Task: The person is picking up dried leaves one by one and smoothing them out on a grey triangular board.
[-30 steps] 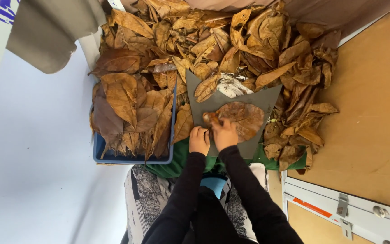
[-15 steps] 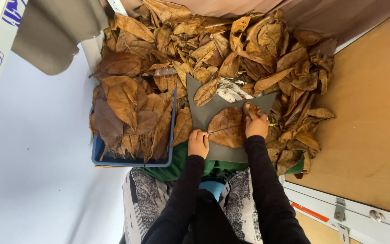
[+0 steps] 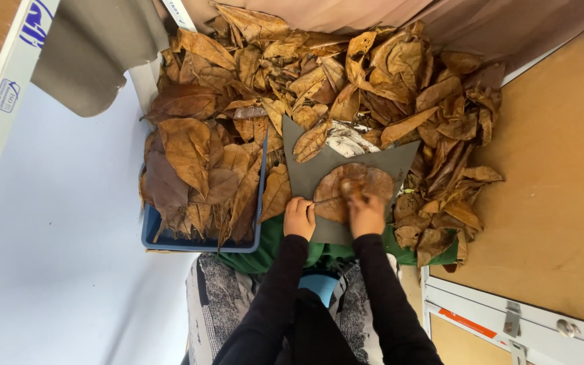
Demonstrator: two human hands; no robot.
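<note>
Pressing dry leaf (image 3: 353, 192) on grey board (image 3: 305, 169), both hands' fingers (image 3: 366, 206) closed | blue crate (image 3: 201, 242) holds leaves (image 3: 197, 169)

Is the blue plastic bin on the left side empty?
No, the blue plastic bin is heaped full of dry brown leaves that spill over its rim.

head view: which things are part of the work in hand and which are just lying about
In hand: round brown leaf, grey board, left hand, right hand.

Lying about: loose dry leaves, blue crate, grey cloth, silver foil.
</note>
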